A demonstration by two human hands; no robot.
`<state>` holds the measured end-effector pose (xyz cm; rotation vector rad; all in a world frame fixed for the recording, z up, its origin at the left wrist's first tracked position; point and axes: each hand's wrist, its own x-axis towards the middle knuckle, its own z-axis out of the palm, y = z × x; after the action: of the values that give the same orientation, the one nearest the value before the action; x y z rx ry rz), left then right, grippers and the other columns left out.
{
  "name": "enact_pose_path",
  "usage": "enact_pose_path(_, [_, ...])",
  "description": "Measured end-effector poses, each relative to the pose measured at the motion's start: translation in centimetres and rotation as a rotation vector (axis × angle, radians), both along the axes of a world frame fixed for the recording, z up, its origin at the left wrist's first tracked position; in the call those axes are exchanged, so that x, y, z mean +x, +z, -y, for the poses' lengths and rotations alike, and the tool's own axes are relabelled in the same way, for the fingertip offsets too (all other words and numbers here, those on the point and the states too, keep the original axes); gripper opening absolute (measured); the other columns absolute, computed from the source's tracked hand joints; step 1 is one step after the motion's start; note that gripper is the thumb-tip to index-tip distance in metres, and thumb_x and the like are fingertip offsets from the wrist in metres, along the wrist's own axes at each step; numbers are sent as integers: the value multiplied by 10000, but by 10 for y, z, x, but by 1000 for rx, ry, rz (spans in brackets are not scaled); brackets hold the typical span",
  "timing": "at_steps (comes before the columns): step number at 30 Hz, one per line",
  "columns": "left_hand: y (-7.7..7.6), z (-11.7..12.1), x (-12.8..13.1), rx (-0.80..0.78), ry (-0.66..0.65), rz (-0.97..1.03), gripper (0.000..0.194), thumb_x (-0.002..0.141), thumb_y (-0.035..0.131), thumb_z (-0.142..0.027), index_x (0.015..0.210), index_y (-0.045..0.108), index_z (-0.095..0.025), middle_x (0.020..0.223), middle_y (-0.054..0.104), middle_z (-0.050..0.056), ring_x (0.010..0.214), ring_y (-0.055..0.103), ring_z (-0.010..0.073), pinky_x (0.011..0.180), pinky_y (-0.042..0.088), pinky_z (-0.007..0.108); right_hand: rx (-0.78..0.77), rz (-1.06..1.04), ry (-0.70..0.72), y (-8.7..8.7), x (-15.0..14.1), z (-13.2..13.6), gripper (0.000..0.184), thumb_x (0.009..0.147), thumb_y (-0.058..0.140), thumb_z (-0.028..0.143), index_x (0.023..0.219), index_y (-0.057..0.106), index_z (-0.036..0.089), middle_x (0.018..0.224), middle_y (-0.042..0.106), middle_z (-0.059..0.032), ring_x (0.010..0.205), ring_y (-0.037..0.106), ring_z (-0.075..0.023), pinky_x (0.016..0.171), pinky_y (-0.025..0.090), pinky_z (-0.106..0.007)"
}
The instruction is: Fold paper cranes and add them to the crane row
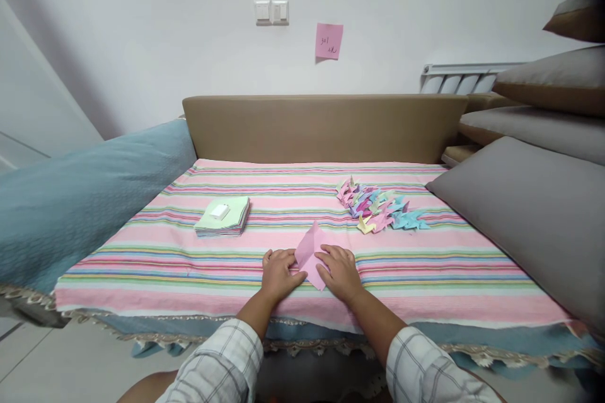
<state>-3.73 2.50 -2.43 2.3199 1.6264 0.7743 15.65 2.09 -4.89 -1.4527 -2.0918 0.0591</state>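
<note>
Presses part-folded pink paper (307, 250) at six o'clock with loosely open fingers of left hand (277, 274) and right hand (343, 276), with folded pieces (380, 220) seemingly done at two, sheets (237, 209) unfolded at ten.

The person wears white, dark-checked sleeves (220, 360), pushed up.

You have pink paper (309, 252) before you on a cloth (155, 245) striped in pink, white, green, yellow, blue and red, and your sleeves (215, 362) are white with a dark check. The paper stack (224, 217) shows pale green on top, the folded papers (378, 206) mix pink, blue, purple, yellow and pale green, and you can see a pink note (328, 41), a white wall (189, 31), a brown backrest (326, 129), a blue cover (89, 189) and grey-and-brown cushions (543, 126)
</note>
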Motion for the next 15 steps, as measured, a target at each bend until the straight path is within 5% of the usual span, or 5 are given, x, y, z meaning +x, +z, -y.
enact_pose_path(15, [-6, 1, 1, 37, -75, -47, 274, 649, 667, -337, 921, 686, -358, 1150, 629, -28, 1067, 504, 240, 1031, 178, 488, 46, 5, 3, 4, -1, 3, 243, 857, 469, 285, 1049, 613, 252, 1159, 570, -52, 1087, 451, -212, 919, 281, -379])
